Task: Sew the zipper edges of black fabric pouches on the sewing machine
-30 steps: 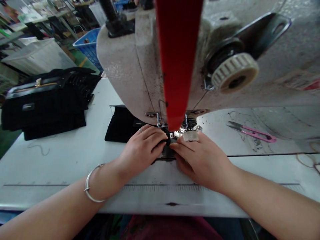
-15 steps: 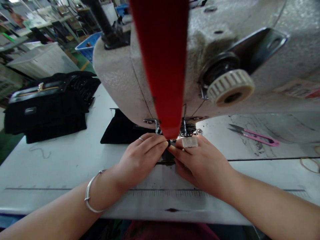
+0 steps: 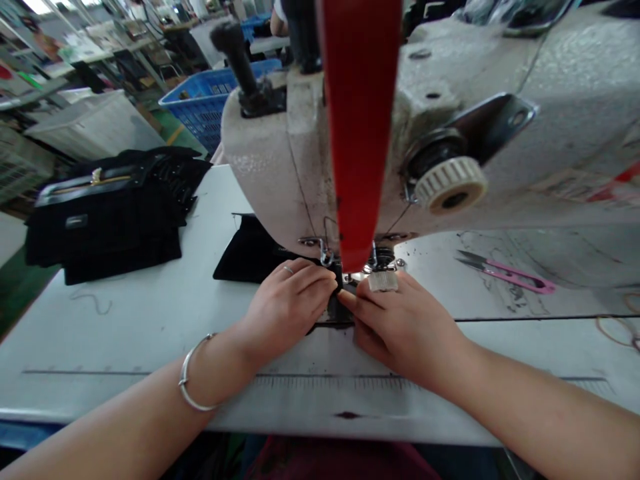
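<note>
two hands: left hand [image 3: 287, 310] and right hand [image 3: 405, 333] both pinching black fabric [image 3: 250, 250], grip closed
place: fabric on table at presser foot [image 3: 347, 279] of sewing machine [image 3: 260, 147]
handling: looks soft, light, limp; hold near edge with fingertips

**Red Blur Hides the Needle Area**

We lose the needle area [image 3: 353, 275] behind the blurred red strip [image 3: 361, 133] at top centre. The left hand's fingers [image 3: 313, 277] and right hand's fingers [image 3: 363, 308] cover part of the black fabric [image 3: 250, 253]. The sewing machine [image 3: 500, 133] and a person's arm [image 3: 279, 20] run off the top edge.
</note>
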Tool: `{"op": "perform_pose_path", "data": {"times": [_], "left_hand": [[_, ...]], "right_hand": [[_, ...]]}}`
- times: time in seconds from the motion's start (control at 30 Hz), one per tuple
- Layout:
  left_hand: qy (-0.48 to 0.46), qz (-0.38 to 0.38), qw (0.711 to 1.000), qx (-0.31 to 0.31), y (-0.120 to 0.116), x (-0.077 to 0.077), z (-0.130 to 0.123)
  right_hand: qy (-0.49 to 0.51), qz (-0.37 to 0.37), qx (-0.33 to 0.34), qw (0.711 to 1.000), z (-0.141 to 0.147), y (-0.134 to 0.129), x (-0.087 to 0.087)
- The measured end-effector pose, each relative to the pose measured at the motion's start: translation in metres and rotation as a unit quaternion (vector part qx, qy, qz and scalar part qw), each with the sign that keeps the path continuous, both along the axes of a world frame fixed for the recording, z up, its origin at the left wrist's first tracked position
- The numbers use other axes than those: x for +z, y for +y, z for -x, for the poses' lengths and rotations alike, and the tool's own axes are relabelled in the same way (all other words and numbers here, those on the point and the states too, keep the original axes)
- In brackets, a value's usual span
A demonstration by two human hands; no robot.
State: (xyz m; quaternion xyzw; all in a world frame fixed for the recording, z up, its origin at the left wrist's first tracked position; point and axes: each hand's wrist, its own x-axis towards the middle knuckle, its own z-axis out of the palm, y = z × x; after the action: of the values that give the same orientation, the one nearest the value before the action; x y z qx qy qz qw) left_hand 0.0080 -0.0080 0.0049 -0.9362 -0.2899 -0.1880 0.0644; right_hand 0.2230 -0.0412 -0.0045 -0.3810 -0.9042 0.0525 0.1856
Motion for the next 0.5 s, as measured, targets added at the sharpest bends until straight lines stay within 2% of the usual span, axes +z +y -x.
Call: {"op": "perform_pose_path", "data": {"times": [0.2,0.5], "left_hand": [[0.001,0.051,0.999,0.008,-0.0002,-0.0035,0.0028],[-0.041,0.001,0.999,-0.002,-0.0053,0.0004,-0.0043]], "right_hand": [[-0.009,0.003,-0.003,1.000,0.0002,-0.0015,0.0008],[0.007,0.010,0.004,1.000,-0.0001,-0.0050,0.0006]]}}
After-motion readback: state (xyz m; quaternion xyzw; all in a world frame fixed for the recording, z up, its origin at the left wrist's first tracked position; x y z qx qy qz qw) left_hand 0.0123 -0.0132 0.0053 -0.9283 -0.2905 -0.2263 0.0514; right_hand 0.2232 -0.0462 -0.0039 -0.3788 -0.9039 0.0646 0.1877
